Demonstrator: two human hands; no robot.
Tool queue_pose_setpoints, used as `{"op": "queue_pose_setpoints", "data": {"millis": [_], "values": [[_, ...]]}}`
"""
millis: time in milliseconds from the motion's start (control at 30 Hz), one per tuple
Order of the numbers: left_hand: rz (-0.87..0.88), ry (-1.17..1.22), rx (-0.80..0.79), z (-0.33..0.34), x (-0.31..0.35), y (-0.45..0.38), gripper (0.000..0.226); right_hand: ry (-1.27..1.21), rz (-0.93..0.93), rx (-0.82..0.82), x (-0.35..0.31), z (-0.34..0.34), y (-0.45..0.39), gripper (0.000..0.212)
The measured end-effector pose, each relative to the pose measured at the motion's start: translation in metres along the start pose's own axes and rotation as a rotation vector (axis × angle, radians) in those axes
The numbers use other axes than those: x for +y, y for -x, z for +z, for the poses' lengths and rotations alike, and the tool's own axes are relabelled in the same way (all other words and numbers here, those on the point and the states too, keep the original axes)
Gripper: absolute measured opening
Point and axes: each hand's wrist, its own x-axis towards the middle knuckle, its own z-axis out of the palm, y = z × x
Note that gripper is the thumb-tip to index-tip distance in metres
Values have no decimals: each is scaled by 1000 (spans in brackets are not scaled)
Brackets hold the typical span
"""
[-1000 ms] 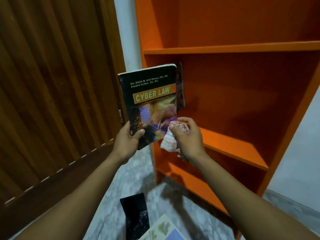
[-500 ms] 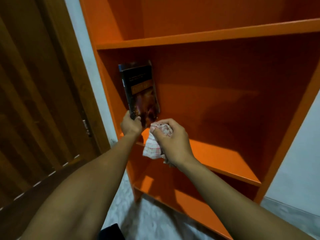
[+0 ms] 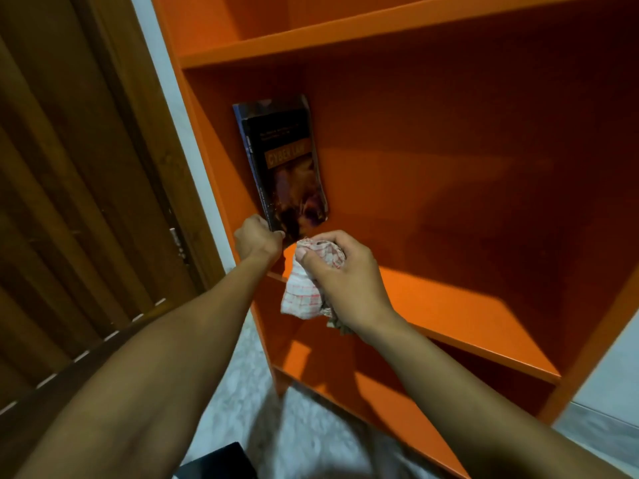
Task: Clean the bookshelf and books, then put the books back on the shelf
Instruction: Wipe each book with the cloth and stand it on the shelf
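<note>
To the left of the frame you have a dark brown slatted wooden door (image 3: 79, 209), and between it and the shelving a narrow strip of pale wall (image 3: 193, 160); pale speckled floor (image 3: 249, 392) shows at the bottom centre, with the corner of a flat black object (image 3: 221, 461) at the lower edge, too cropped for you to identify. Filling the right and upper frame is the orange painted bookshelf (image 3: 449, 305), its middle compartment in deep shadow. Nothing lies between you and that compartment except your own forearms. The dark paperback book (image 3: 287, 167) stands upright inside the middle compartment, at centre left of the frame, tilted and close against the left side panel, its front cover facing you; the cover is black at the top with a fiery, purplish picture below, and its edges look worn. On an orange band you can read "CYBER LAW"; the small lines above it are too dim to read. Your left hand (image 3: 257, 242) grips the book's lower corner, fingers curled round it. Your right hand (image 3: 342, 274) is just beside, closed round a bunched white and red checked cloth (image 3: 301, 292) that hangs below your fist.
</note>
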Motion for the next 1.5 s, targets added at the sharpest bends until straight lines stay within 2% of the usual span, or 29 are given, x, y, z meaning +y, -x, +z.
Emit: {"op": "queue_pose_setpoints", "data": {"millis": [300, 600, 733, 833, 967, 1067, 1200, 1300, 1367, 1500], "values": [[-116, -26, 22, 17, 8, -12, 42, -4, -24, -15, -1, -6, -2, 10], [120, 106, -21, -44, -23, 42, 31, 27, -5, -45, -17, 6, 27, 12], [140, 119, -35, -85, -61, 98, 26, 40, 49, -116, -32, 11, 63, 14], [65, 126, -131, -100, -105, 146, 24, 88, 109, -133, -37, 13, 93, 16], [-142, 21, -276, -97, -186, 223, 26, 71, 211, -191, -25, 23, 145, 19], [-287, -36, -469, -82, -242, 278, 31, 57, 297, -289, -13, 24, 174, 21], [-388, -310, -702, -55, -315, 335, 61, 130, 308, -371, 1, 26, 192, 18], [-468, -505, -686, -41, -345, 363, 78, 160, 320, -426, 7, 28, 195, 15], [-424, -547, -667, -37, -355, 367, 81, 166, 319, -439, 10, 28, 195, 15], [-345, -600, -734, -32, -368, 354, 82, 156, 338, -463, 14, 26, 192, 17]]}}
